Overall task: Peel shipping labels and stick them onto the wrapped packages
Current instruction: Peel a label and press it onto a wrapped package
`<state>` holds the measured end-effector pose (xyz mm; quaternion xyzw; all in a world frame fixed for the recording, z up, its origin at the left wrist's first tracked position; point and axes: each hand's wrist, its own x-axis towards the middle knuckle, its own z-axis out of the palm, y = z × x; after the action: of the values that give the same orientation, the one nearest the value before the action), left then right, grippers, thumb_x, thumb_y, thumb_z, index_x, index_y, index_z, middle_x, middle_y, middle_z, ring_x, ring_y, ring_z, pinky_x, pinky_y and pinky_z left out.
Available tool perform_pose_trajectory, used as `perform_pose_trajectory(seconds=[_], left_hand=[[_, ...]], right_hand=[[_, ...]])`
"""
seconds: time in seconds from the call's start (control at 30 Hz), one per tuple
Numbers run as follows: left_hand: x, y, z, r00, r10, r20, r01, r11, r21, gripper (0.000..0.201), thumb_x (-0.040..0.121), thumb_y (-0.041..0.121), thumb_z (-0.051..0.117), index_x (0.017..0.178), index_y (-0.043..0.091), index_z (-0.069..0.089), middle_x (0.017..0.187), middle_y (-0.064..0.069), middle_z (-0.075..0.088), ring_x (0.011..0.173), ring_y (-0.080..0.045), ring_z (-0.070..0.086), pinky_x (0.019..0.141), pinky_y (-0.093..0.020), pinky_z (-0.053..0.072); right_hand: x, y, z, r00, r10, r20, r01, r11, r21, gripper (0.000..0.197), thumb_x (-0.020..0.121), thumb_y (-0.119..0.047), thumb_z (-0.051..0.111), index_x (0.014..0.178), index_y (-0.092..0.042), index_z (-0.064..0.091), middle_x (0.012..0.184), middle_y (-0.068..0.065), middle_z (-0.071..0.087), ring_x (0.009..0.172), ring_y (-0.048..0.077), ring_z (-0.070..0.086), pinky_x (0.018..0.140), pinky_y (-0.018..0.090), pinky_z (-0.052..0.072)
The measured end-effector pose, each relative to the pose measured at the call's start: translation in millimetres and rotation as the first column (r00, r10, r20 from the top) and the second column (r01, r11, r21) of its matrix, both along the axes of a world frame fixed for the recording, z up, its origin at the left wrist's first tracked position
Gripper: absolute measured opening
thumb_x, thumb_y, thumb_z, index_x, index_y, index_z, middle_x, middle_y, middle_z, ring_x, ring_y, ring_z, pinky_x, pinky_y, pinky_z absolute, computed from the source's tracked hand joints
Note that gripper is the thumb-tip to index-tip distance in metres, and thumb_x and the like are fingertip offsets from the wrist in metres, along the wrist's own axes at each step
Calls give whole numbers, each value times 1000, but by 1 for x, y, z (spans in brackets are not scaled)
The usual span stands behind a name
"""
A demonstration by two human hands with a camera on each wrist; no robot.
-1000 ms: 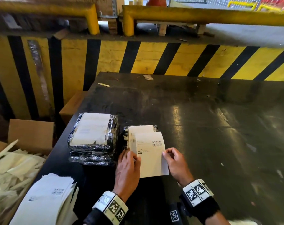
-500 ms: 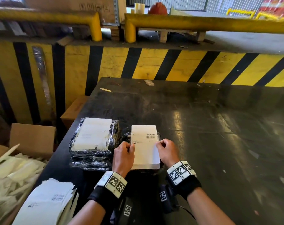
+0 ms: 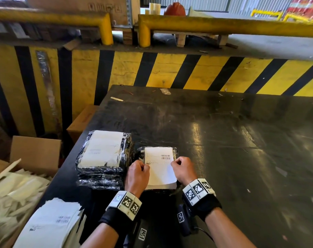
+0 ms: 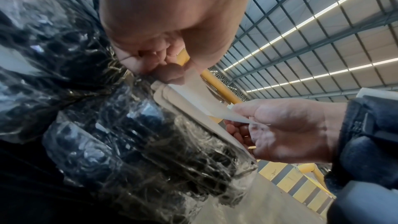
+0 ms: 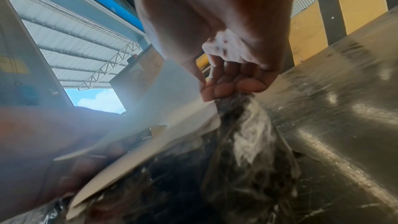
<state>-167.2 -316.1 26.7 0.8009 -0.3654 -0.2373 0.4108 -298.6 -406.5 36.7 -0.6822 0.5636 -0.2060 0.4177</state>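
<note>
A white shipping label (image 3: 160, 166) with barcodes lies over a small black plastic-wrapped package (image 3: 175, 153) near the table's front edge. My left hand (image 3: 140, 171) pinches the label's left edge, and my right hand (image 3: 180, 167) pinches its right edge. In the left wrist view the label (image 4: 193, 94) stretches between both hands just above the package (image 4: 133, 142), its near part lifted off. The right wrist view shows my right fingers (image 5: 230, 88) curled on the label (image 5: 163, 108) at the package's side. A larger wrapped stack of packages (image 3: 103, 158) with a white label on top stands to the left.
A pile of unpeeled labels (image 3: 50, 224) lies at the table's front left corner. A cardboard box (image 3: 33, 154) with peeled backing strips (image 3: 10, 192) stands to the left, below the dark table (image 3: 241, 158). A yellow-black striped barrier (image 3: 170, 72) rises behind the table.
Both hands carried the label forward from in front of the package to over its top and lowered it. The hands went from holding its near half to pinching its middle edges.
</note>
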Motion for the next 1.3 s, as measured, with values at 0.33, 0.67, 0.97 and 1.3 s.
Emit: perform_pose_trajectory(seconds=[0.33,0.67,0.97,1.3], left_hand=[[-2,-1,5,998,-3,61,-3,996,95,26,89,11,51,64,13,42,71,-3,50,56,-10,41,48,-22,30],[-7,3,12,969,-80,234,13,961,276,19,97,23,45,86,9,51,91,-7,61,73,-19,60,71,-35,54],[-13,26,13,857,-176,484,91,977,195,21,98,28,45,109,10,47,105,-4,61,80,-15,53,69,-23,40],[-17,45,-31,727,-506,464,401,862,311,81,76,61,-14,147,22,-14,151,7,-29,138,-8,-31,111,-27,-19]], right_hand=[[2,0,6,981,10,-195,-21,998,-55,30,85,-18,56,57,-13,45,59,-9,46,51,8,47,37,16,28],[2,-6,19,926,135,-353,-152,988,-19,37,83,-23,60,50,-17,43,56,-4,50,50,14,48,44,22,32],[-20,-1,29,813,164,-559,-283,950,-133,30,79,-42,65,81,-16,50,104,6,62,92,25,60,71,32,46],[-58,57,-19,640,348,-685,-672,687,-279,52,98,-49,16,125,-29,55,135,-9,56,128,12,48,97,39,47]])
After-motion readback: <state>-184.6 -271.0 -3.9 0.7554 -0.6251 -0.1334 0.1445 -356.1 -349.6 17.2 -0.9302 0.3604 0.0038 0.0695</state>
